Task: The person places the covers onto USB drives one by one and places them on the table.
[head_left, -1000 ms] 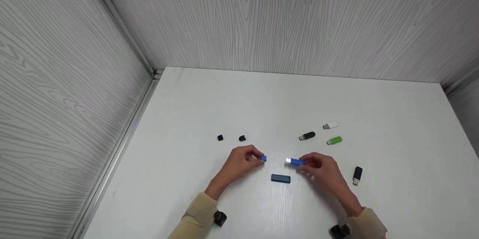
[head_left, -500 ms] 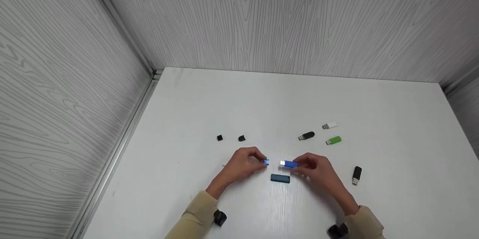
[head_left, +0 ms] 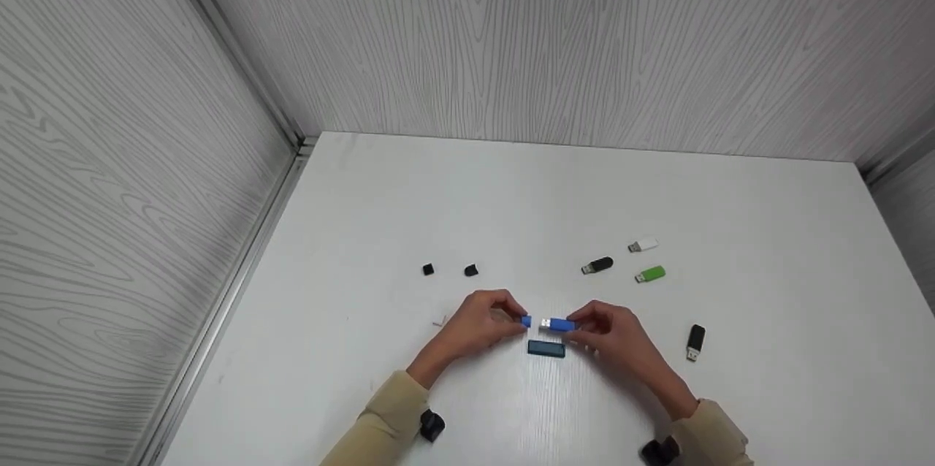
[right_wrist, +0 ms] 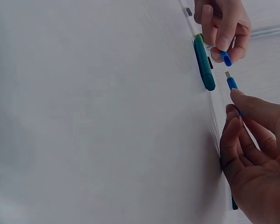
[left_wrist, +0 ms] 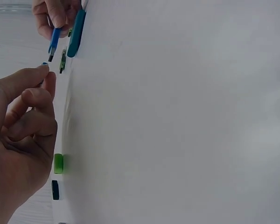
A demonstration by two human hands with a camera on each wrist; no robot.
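My left hand (head_left: 478, 321) pinches a small blue USB cap (head_left: 526, 321) between thumb and fingertip. In the right wrist view the cap's open end shows. My right hand (head_left: 613, 333) pinches the body of a blue USB stick (head_left: 561, 325), its bare metal plug pointing left at the cap. A narrow gap separates plug and cap, roughly in line. Just in front of them on the white table (head_left: 555, 415) lies a teal USB stick (head_left: 546, 349). Beyond my left hand, the left wrist view catches a green cap (left_wrist: 59, 164) and a dark cap (left_wrist: 55, 190).
Two small black caps (head_left: 428, 269) (head_left: 471, 270) lie at the left. To the right are uncapped USB sticks: a black one (head_left: 600, 264), a white one (head_left: 644, 245), a green one (head_left: 651, 274) and another black one (head_left: 696, 342). Grey wood-grain walls (head_left: 511, 42) border the table.
Both hands have come closer together: the left has moved right with the blue cap, the right has moved left with the blue USB stick. The gap between cap and plug has narrowed.
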